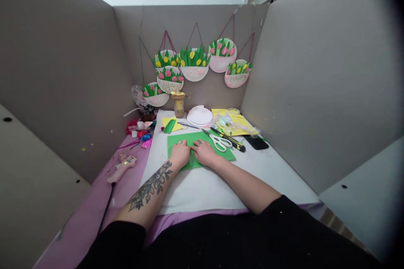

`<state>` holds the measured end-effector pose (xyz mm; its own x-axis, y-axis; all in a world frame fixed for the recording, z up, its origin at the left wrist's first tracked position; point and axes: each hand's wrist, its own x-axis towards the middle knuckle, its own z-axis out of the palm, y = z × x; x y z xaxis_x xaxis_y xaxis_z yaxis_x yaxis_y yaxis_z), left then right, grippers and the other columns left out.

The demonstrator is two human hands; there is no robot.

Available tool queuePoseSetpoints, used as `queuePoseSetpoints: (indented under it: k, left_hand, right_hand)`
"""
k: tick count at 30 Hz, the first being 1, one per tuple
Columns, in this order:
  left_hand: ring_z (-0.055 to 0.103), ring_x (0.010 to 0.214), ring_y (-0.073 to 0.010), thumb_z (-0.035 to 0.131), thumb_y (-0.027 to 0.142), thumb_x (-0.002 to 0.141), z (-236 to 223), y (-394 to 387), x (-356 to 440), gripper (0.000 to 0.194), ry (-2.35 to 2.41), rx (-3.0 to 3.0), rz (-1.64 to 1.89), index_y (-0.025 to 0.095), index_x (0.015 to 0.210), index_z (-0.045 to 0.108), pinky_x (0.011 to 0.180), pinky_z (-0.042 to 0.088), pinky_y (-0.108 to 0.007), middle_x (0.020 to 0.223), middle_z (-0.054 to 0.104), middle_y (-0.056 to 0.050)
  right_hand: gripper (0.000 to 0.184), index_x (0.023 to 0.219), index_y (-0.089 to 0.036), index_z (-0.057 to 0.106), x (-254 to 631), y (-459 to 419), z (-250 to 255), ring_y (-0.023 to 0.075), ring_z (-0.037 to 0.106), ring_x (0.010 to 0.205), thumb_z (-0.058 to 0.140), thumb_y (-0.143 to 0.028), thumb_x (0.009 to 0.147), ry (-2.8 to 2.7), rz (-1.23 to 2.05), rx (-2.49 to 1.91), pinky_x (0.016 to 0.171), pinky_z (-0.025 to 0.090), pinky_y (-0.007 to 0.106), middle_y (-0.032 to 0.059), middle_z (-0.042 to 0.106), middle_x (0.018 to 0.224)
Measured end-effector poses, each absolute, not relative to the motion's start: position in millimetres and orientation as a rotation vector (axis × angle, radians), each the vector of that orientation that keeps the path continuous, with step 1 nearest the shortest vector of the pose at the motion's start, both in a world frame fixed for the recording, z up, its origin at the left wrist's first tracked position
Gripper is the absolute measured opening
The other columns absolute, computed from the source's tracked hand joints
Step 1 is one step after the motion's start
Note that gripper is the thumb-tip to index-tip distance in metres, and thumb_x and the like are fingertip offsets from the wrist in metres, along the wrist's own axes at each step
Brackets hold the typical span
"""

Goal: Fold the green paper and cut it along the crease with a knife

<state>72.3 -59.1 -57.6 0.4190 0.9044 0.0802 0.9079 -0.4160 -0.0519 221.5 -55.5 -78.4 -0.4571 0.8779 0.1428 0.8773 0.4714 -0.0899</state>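
Green paper [194,162] lies flat on the white table cover in front of me. Both hands rest on it with their fingertips nearly meeting. My left hand [180,154] has its fingers curled and pressed on the green paper. Beside it, my right hand [203,152] bends its fingers toward the left hand, also closed at the paper. Finer folds or edges under the fingers are hidden. White-handled scissors [221,143] lie on the paper's right part, close to my right hand. A black and yellow utility knife [238,146] lies just beyond them.
Cut green leaf shapes [170,126] lie on a yellow sheet [178,125]. Behind are a jar [179,108] and white paper plates [200,116]. A phone [257,142] lies right; a pink glue gun [123,168] with its cord lies left. Flower-filled plate baskets [195,73] hang on the back panel.
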Motion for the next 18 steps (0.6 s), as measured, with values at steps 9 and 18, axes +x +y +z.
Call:
queuePoseSetpoints:
  k: [9, 18]
  left_hand:
    - [0.052, 0.105, -0.0309, 0.036, 0.012, 0.086, -46.5, -63.8, 75.4, 0.037, -1.724, -2.479, 0.051, 0.009, 0.095, 0.071, 0.082, 0.041, -0.042, 0.109, 0.058, -0.021]
    - [0.061, 0.094, -0.0270, 0.037, 0.004, 0.083, -44.7, -64.1, 68.2, 0.035, -2.000, -2.321, 0.264, 0.008, 0.091, 0.071, 0.078, 0.042, -0.037, 0.096, 0.065, -0.020]
  right_hand:
    - [0.035, 0.108, -0.019, 0.069, 219.1, -55.9, -71.7, 0.0303, 0.040, 0.124, 0.039, -0.027, 0.091, -2.525, -0.098, -1.671, 0.097, 0.032, 0.044, 0.0130, 0.058, 0.124]
    - [0.033, 0.096, -0.016, 0.072, 239.3, -53.8, -70.1, 0.0306, 0.047, 0.114, 0.042, -0.028, 0.089, -2.434, -0.132, -1.810, 0.088, 0.037, 0.040, 0.0148, 0.063, 0.116]
